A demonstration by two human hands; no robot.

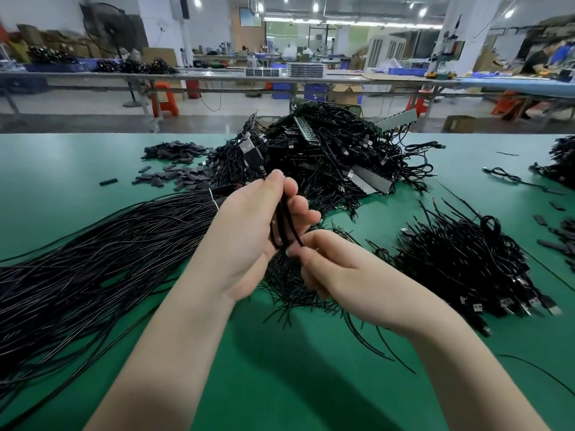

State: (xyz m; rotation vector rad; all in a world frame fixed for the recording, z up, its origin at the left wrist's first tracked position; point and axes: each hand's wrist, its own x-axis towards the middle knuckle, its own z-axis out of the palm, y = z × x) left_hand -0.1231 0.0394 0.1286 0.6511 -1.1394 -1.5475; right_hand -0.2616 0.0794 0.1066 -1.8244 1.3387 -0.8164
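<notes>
My left hand (249, 231) is raised over the green table (280, 384) and holds a looped black USB cable (281, 225) between thumb and fingers. The cable's USB plug (250, 154) sticks up above the fingertips. My right hand (336, 269) sits just below and to the right, pinching the lower strand of the same cable at the bottom of the loops. Part of the cable is hidden inside my left palm.
A long bundle of straight black cables (93, 259) lies at the left. A big tangled heap of cables and circuit strips (326, 154) sits behind my hands. Finished coiled USB cables (466, 269) pile at the right. Small black sleeves (174, 163) are scattered at the back left.
</notes>
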